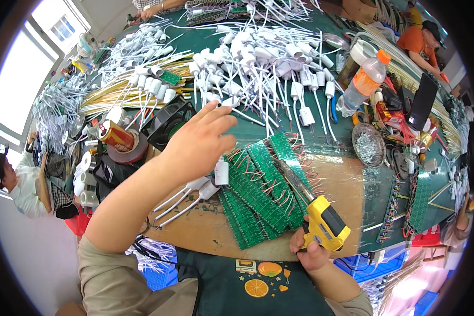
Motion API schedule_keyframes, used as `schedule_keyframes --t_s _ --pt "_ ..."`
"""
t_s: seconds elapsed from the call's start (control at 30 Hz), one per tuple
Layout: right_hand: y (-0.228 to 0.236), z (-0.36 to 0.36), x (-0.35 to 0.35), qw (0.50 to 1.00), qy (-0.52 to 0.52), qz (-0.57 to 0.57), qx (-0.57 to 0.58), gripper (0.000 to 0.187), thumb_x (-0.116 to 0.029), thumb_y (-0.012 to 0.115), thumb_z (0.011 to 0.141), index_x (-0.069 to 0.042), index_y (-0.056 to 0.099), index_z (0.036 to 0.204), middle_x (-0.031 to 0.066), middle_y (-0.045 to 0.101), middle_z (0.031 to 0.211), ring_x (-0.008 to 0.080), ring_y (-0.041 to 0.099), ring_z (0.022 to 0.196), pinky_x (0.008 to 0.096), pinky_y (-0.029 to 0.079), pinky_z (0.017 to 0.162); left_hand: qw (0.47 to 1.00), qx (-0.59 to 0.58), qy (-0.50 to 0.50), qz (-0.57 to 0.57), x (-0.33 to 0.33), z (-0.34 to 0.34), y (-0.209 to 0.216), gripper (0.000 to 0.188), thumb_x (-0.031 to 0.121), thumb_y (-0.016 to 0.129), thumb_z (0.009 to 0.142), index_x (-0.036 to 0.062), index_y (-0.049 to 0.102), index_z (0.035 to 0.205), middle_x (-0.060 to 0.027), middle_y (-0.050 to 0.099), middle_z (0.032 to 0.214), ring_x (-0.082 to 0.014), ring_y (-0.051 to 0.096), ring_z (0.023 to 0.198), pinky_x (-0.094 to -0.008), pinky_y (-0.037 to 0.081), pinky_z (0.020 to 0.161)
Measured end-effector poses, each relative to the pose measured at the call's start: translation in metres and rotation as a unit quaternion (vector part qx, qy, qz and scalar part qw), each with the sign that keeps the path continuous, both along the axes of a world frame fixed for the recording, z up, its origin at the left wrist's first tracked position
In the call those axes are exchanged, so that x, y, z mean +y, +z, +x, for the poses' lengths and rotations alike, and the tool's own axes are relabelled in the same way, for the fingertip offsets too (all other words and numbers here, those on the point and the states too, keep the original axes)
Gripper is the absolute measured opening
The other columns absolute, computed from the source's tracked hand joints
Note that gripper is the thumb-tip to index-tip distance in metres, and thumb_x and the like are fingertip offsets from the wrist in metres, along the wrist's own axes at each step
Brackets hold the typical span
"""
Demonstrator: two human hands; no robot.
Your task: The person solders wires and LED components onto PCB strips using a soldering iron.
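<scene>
My left hand (203, 138) reaches across to the near edge of a heap of white cylindrical caps with wire leads (253, 58). Its fingers are apart, the fingertips close to one cap; whether they touch it I cannot tell. In my right hand (313, 252) is a yellow and black soldering gun (327, 224), its long metal front pointing away over the green circuit boards (258, 189). These boards lie overlapping on a brown work board (342, 189), with thin red wires sticking up. Several more white caps (208, 188) lie beside the boards, below my left forearm.
An orange-capped bottle (363, 81), a dish of metallic bits (368, 145) and a dark phone (422, 101) are at the right. At the left stand a red-gold can (116, 136) and a black fan (168, 120). Other people sit around the table.
</scene>
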State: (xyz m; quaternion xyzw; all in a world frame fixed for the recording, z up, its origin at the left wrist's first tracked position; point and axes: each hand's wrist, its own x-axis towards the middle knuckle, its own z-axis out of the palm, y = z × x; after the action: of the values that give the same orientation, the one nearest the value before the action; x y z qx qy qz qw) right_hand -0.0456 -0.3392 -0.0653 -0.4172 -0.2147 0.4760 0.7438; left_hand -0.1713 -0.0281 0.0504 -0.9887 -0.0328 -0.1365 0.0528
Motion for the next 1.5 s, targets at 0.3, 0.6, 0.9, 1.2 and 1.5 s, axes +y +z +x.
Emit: schedule_keyframes --t_s 0.3,0.6,0.9,1.2,1.5 --pt "0.001 -0.001 0.001 1.000 -0.019 0.000 0.016 0.079 -0.042 0.074 0.079 -0.001 0.036 0.134 0.0057 0.051 0.071 0.0167 0.050 0.058 0.0310 0.043 0.052 0.999 -0.003 0.021 0.045 0.039 0.080 -0.046 0.024 0.009 0.058 0.076 0.0131 0.064 0.099 -0.0052 0.057 0.087 -0.0250 0.058 0.089 -0.0374 0.047 0.076" --pt "0.004 0.001 0.004 0.998 -0.059 0.010 0.014 0.077 -0.043 0.071 0.080 -0.001 0.035 0.133 0.0046 0.049 0.068 0.0157 0.048 0.056 0.0306 0.043 0.051 0.947 -0.232 0.145 -0.167 0.024 0.061 0.001 0.017 0.009 0.061 0.085 0.0056 0.068 0.101 -0.0106 0.068 0.094 -0.0261 0.066 0.085 -0.0326 0.051 0.076" --pt "0.008 0.000 0.009 0.994 -0.088 0.033 -0.047 0.074 -0.050 0.067 0.082 0.000 0.036 0.128 0.0033 0.047 0.065 0.0131 0.047 0.051 0.0282 0.042 0.044 0.724 -0.330 0.233 -0.558 -0.087 -0.134 -0.024 0.013 -0.005 0.060 0.083 -0.0035 0.061 0.096 -0.0150 0.065 0.083 -0.0238 0.067 0.079 -0.0330 0.055 0.070" --pt "0.002 -0.002 0.007 0.996 -0.062 0.027 -0.065 0.075 -0.048 0.067 0.083 0.001 0.036 0.130 0.0034 0.047 0.065 0.0138 0.047 0.052 0.0281 0.042 0.045 0.878 0.010 0.277 -0.391 -0.097 -0.175 -0.040 0.025 0.004 0.074 0.068 0.0056 0.064 0.091 -0.0124 0.067 0.095 -0.0312 0.063 0.092 -0.0377 0.049 0.081" --pt "0.006 -0.002 0.008 0.996 -0.058 -0.002 -0.062 0.076 -0.046 0.069 0.080 0.001 0.037 0.130 0.0042 0.048 0.065 0.0144 0.048 0.053 0.0285 0.042 0.046 0.961 -0.068 0.073 -0.257 -0.131 -0.076 -0.048 0.051 0.021 0.078 0.067 0.0120 0.060 0.114 -0.0038 0.059 0.111 -0.0230 0.058 0.094 -0.0369 0.043 0.079"
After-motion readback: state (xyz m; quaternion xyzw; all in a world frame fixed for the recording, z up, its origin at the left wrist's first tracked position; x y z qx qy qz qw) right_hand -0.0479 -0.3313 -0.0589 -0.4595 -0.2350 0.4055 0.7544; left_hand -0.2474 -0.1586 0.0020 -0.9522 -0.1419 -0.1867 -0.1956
